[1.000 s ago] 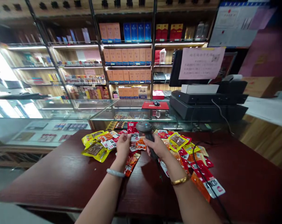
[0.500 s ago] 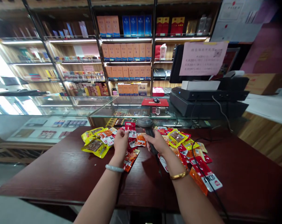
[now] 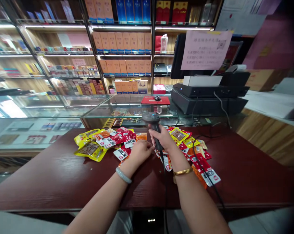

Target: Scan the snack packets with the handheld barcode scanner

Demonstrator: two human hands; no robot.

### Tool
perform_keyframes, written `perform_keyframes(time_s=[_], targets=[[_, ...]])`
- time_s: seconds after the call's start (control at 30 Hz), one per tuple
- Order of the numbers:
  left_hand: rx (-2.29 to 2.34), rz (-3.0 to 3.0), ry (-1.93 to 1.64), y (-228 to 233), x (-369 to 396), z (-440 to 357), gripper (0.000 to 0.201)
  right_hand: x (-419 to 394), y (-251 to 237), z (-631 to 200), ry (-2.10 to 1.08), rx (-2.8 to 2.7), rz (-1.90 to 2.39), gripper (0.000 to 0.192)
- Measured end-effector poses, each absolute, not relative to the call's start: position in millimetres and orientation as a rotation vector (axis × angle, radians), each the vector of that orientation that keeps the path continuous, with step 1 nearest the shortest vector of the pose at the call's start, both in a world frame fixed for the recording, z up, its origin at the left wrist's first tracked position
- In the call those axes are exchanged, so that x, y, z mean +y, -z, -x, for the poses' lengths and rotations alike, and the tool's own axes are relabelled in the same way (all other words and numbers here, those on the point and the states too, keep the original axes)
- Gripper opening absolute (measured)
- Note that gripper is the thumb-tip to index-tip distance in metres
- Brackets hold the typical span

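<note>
My right hand (image 3: 163,138) is wrapped round the handle of a dark barcode scanner (image 3: 151,117), its head up and its cable hanging below. Just left of it, my left hand (image 3: 142,152) is low over the table with its fingers curled together; their tips point at the scanner, and what they hold, if anything, is hidden. An orange snack packet (image 3: 141,136) lies just behind my left hand. To the left is a pile of yellow packets (image 3: 91,149) and red-and-white packets (image 3: 122,135). More snack packets (image 3: 178,134) are heaped right of the scanner.
The dark red table (image 3: 52,175) meets a glass display counter (image 3: 108,109). On the counter are a mouse (image 3: 157,97) on a red pad and a black cash drawer (image 3: 205,105) below a monitor. A black cable (image 3: 198,159) crosses the right-hand packets. Boxed goods fill the shelves behind.
My left hand has let go of a red-and-white packet, now lying with the left pile, and has moved right toward the scanner. My right hand still grips the scanner. The view has shifted.
</note>
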State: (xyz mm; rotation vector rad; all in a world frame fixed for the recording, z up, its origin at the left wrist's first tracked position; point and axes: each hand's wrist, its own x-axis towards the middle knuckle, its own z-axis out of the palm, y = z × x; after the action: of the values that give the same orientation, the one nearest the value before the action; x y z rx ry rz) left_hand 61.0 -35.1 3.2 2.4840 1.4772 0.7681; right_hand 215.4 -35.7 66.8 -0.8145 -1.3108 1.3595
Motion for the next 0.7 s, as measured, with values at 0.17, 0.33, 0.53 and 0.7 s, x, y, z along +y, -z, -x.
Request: perform_keyframes(time_s=[0.17, 0.33, 0.53, 0.7], targets=[[1.604, -2.311, -0.715, 5.6, -39.3, -85.2, 0.016, -35.5, -64.9, -212.8, -1.353, -1.334, 0.794, 0.046], [1.382, -1.775, -1.062, 19.8, -27.3, -96.5, 0.016, -34.7, -60.4, -209.0, -1.351, -1.341, 0.824, 0.047], [1.142, -1.415, -1.225, 5.2, -22.3, -75.5, 0.022, -35.1, -61.2, -207.9, -1.355, -1.337, 0.866, 0.044], [0.984, -0.960, -1.614, -12.5, -18.5, -46.3, 0.054, -34.8, -60.5, -205.9, -1.335, -1.289, 0.855, 0.047]])
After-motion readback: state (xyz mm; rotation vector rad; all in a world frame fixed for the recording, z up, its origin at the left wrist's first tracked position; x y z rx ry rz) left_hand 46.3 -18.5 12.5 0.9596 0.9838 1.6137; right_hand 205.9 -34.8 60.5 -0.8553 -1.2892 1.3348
